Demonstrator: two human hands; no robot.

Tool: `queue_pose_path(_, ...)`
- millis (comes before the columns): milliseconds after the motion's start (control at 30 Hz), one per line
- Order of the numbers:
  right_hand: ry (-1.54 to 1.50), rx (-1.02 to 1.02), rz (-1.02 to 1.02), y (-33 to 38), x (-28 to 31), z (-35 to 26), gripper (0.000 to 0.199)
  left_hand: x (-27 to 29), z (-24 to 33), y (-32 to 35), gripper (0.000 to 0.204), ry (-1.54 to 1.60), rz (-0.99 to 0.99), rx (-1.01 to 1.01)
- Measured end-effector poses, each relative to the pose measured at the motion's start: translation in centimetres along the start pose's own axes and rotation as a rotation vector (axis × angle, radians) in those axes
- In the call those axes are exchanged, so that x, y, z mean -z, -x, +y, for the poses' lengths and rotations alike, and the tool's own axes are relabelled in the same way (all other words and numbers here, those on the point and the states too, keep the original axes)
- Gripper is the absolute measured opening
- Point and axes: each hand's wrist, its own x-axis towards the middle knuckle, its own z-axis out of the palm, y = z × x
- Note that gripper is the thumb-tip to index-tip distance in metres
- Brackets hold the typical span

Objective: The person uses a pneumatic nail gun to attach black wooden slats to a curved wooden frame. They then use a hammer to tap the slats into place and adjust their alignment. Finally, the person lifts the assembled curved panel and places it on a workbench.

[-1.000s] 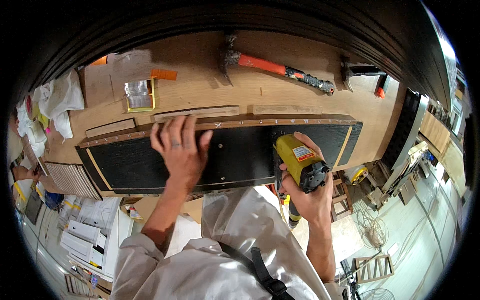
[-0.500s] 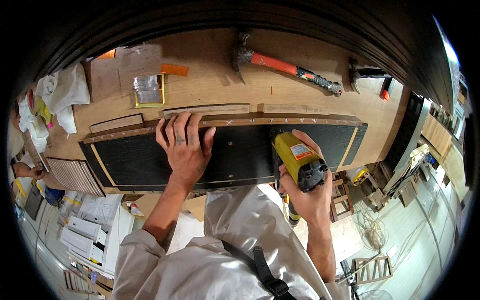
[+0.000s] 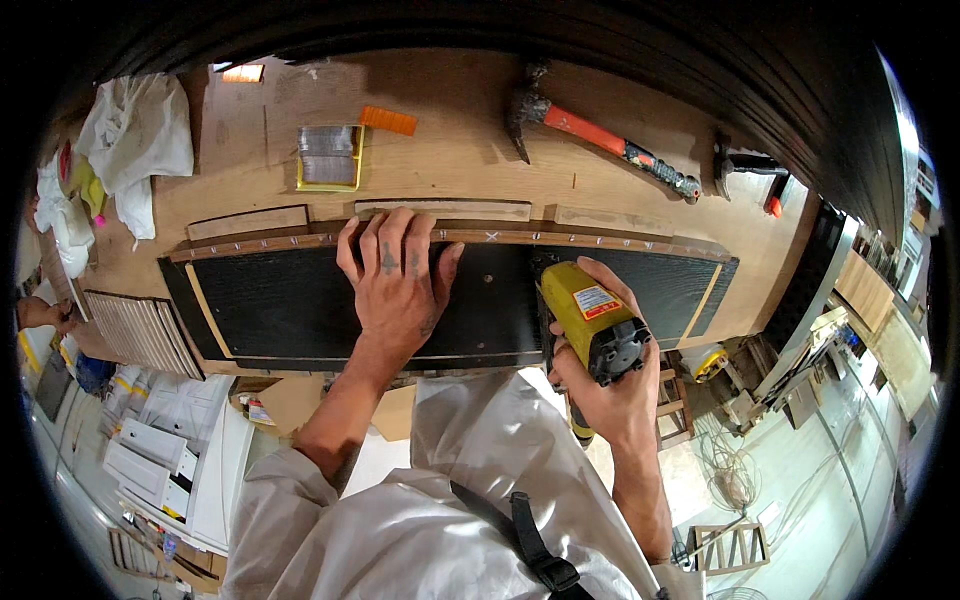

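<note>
My left hand (image 3: 398, 275) lies on a black wood-grain panel (image 3: 290, 300), fingers apart and their tips reaching over a brown wooden strip (image 3: 600, 240) along the panel's far edge. White pencil-like ticks and a cross run along that strip. In my right hand (image 3: 610, 400) is a yellow nail gun (image 3: 585, 300) with a black end cap, gripped by its handle. Its nose is down by the panel and strip, right of the cross mark; the exact contact point is hidden. Short thin wood pieces (image 3: 440, 209) lie just beyond the strip.
On the wooden bench (image 3: 440, 130) beyond lie a red-handled claw hammer (image 3: 610, 140), a second hammer (image 3: 750, 163), a yellow box of nail strips (image 3: 330, 158) and an orange strip (image 3: 388, 121). White cloth (image 3: 140, 130) and a ribbed panel (image 3: 140, 325) are left. Another person's hand (image 3: 45, 313) shows far left.
My right hand has brought the nail gun left along the strip, closer to the cross mark. My left hand keeps its place on the panel. The whole view has shifted somewhat.
</note>
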Motion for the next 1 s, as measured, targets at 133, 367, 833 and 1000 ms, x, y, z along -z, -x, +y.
queue_pose_path(133,0.003,-0.002,0.011,0.1,-0.1,-0.2,0.065,-0.2,0.0,0.1,0.04,0.002,-0.001,-0.005)
queue_pose_path(367,0.023,0.02,0.007,0.5,0.0,-0.1,0.065,-0.2,0.1,0.3,0.037,0.003,0.032,-0.021)
queue_pose_path(833,-0.285,0.217,0.236,11.7,3.5,10.2,0.067,3.9,-7.6,2.4,0.051,-0.106,0.085,-0.095)
queue_pose_path(1000,-0.318,0.138,0.263,13.9,0.9,12.3,0.066,7.5,-17.8,3.9,0.055,-0.278,0.148,-0.033)
